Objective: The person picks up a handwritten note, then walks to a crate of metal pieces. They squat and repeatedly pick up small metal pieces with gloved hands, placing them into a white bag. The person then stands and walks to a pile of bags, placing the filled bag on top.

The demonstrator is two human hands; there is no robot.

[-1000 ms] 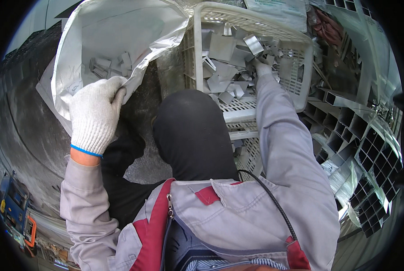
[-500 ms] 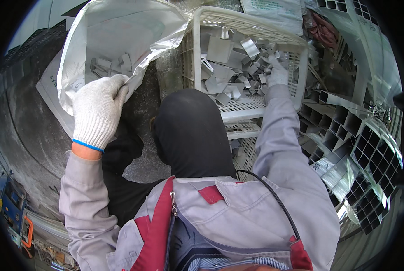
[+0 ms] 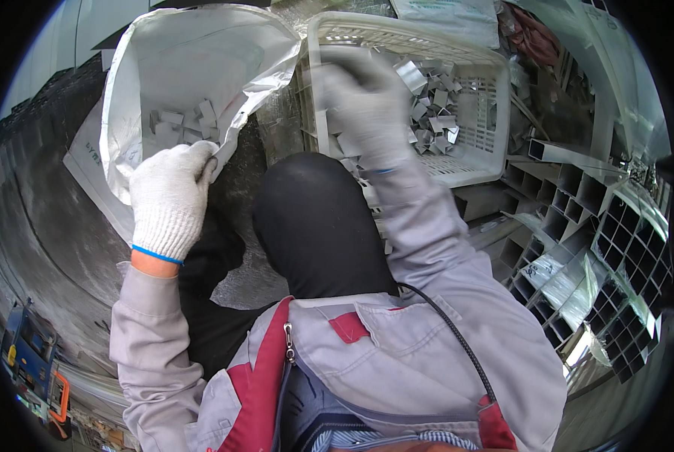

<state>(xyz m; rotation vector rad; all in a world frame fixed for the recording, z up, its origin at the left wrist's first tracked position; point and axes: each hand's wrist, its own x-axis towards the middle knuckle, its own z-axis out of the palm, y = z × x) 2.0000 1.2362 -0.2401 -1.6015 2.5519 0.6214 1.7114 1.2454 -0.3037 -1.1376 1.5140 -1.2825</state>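
Observation:
In a white knitted glove, my left hand (image 3: pixel 169 197) is closed on the near rim of a white woven sack (image 3: pixel 194 64), whose mouth stands wide. Several small cut metal pieces (image 3: pixel 175 126) lie inside it. My right hand (image 3: pixel 368 105), also gloved, is over the left side of a white plastic basket (image 3: pixel 481 167). Motion smears its fingers, and whether they hold anything does not show. Short silvery metal profile offcuts (image 3: pixel 436 105) are heaped in the basket, partly hidden under the right hand and forearm.
My dark-clad knee (image 3: pixel 318 218) is between sack and basket. Stacked square metal tubes (image 3: pixel 578 188) with exposed ends rise at the right. A reddish cloth (image 3: pixel 531 36) lies beyond the basket. At the lower left is a blue tool (image 3: pixel 32 343) with an orange-handled piece (image 3: pixel 63 395) nearby.
My right hand has swung left from the right part of the basket to its left side, toward the sack. My left hand keeps hold of the sack's rim, shifting slightly with the view.

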